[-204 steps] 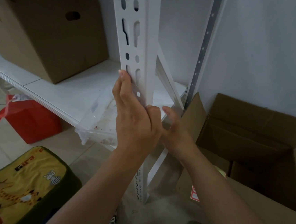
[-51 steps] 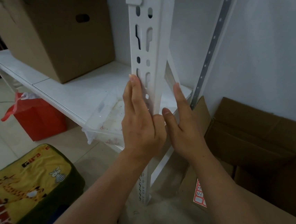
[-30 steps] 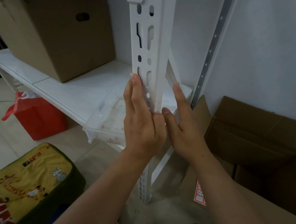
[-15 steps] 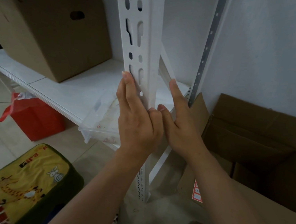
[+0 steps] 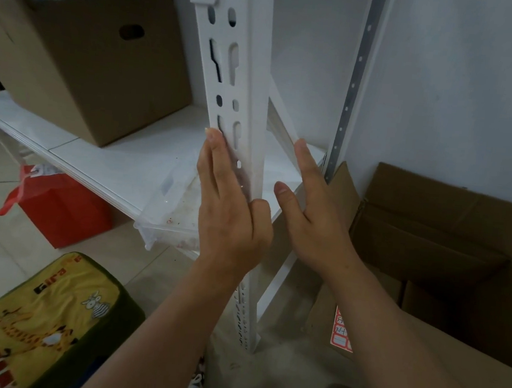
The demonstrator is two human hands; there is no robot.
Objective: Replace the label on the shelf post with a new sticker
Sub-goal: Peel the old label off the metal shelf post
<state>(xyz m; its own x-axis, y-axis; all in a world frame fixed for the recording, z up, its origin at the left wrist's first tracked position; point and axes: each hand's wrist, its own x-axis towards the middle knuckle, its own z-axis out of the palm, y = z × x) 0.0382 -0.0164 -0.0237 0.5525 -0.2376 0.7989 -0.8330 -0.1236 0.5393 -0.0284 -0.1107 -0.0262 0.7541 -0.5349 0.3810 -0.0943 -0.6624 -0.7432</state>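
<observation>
1. Post (image 5: 244,105) is the white slotted upright dead centre, running from 12 o'clock down to the floor at about 6. No label shows on the bare part of it, old or new. A greyish smudge sits on the corner just above the left thumb, maybe leftover glue, hard to call.

2. Left hand (image 5: 231,210) lies flat on the post's front face, fingers (image 5: 213,152) straight and pointing up to 12, thumb tucked at the corner edge. It's pressing, not gripping anything.

3. Right hand (image 5: 311,218) is at 3 o'clock of the post, fingers straight and relaxed, holding nothing. Its fingertips reach up by the diagonal brace (image 5: 281,124); can't tell if they actually touch the post's side face or just hover next to it.

4. Sticker sheet (image 5: 341,333), red and white, lies down at 5 o'clock against the open box (image 5: 432,229), well apart from both hands.

5. My read on progress: either the old label is already off and the hands are rubbing the spot clean, or a new sticker is under the left palm getting smoothed down. The palm hides that exact patch, so I honestly can't say which.

6. Left to do, if the first guess is right: peel one off the sheet and stick it on. If the second, basically just lift the hands and check.
</observation>
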